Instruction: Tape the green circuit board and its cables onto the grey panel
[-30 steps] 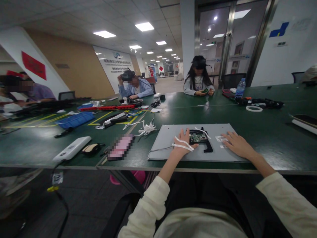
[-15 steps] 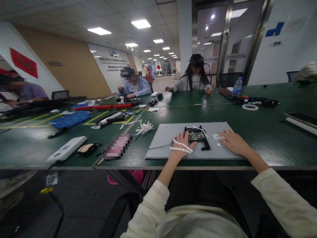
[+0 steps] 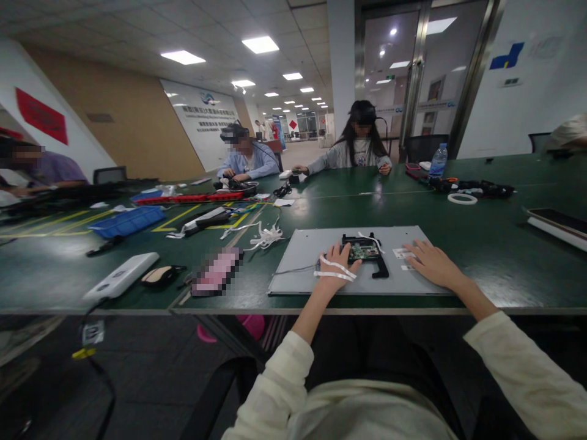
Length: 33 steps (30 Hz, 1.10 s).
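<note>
A flat grey panel (image 3: 298, 256) lies on the green table before me. At its middle sits a green circuit board (image 3: 365, 251) in a black bracket (image 3: 380, 267). My left hand (image 3: 335, 263) rests on the panel with fingers spread, its fingertips at the board's left edge. Two strips of white tape (image 3: 338, 266) lie across the back of that hand. Flat on the panel's right side is my right hand (image 3: 430, 261), fingers apart, beside some white labels (image 3: 403, 253). Another white strip (image 3: 372, 239) lies over the bracket's top. A thin cable (image 3: 293, 269) runs left from under my left hand.
To the left are a pink phone (image 3: 217, 272), a mouse (image 3: 160, 275), a white power strip (image 3: 123, 275), a blue tray (image 3: 126, 221) and tangled white tape (image 3: 266, 236). A tape ring (image 3: 462, 199) and a water bottle (image 3: 438, 161) stand farther right. Several people sit around the table.
My hands stay in place on the panel. Across the table, one person's hand has moved left to a small black object, and another person's raised hand has come down.
</note>
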{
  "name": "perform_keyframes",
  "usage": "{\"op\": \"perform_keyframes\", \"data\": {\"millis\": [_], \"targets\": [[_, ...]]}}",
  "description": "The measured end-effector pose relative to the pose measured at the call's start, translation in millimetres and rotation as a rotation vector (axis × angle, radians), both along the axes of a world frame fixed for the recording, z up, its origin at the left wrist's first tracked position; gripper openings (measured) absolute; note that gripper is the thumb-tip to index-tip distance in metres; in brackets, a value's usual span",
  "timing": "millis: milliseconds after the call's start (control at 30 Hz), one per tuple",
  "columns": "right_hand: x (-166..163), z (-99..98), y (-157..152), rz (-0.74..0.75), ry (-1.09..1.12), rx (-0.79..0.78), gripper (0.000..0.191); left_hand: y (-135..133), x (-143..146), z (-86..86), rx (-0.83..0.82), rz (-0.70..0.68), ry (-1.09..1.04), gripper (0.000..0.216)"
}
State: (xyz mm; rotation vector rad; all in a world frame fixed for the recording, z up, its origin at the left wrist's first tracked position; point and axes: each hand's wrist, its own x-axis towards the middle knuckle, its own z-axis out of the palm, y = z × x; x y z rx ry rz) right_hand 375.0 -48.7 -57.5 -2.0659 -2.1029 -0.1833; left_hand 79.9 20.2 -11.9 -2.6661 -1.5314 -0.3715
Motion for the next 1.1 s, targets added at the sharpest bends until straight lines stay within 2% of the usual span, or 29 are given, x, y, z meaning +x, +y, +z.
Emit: {"op": "perform_keyframes", "data": {"millis": [267,533,700,1100], "targets": [[0,2.5,0,0.005,0.005,-0.013,0.058,10,4,18.6,-0.057,-0.067,0.047,0.06],[-3,6.0,-2,-0.012,0.02,-0.021,0.058,27,5,13.3,-0.066,-0.124,-0.025,0.056],[-3,5.7,-1,-0.005,0.027,-0.022,0.057,27,8,11.3,-0.075,-0.172,-0.088,0.056],[-2,3.2,1,-0.007,0.019,-0.013,0.058,17,17,9.2,-0.072,-0.094,-0.018,0.063]]}}
